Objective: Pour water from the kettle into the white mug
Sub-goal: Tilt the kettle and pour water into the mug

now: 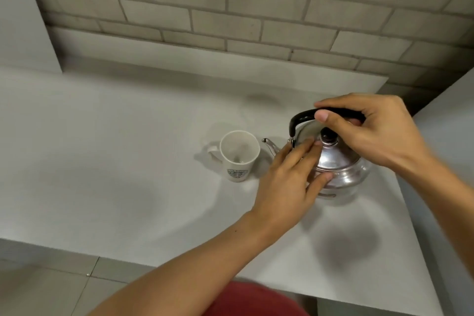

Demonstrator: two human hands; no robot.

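Mug, white, tapered, looks empty, upright on the pale matte counter just beside the kettle's spout. Shiny domed steel kettle: right hand grips its black arched handle; left hand rests flat against the lid.

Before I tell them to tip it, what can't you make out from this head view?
- Water level in the kettle: the metal lid and both hands cover it.
- Spout base: hidden behind the left hand.
- Handle: its right part is wrapped by the right hand.
- Mug contents: it looks nearly empty, but a faint mark at the bottom is too small to tell.
- Mug logo: blurred, unreadable.
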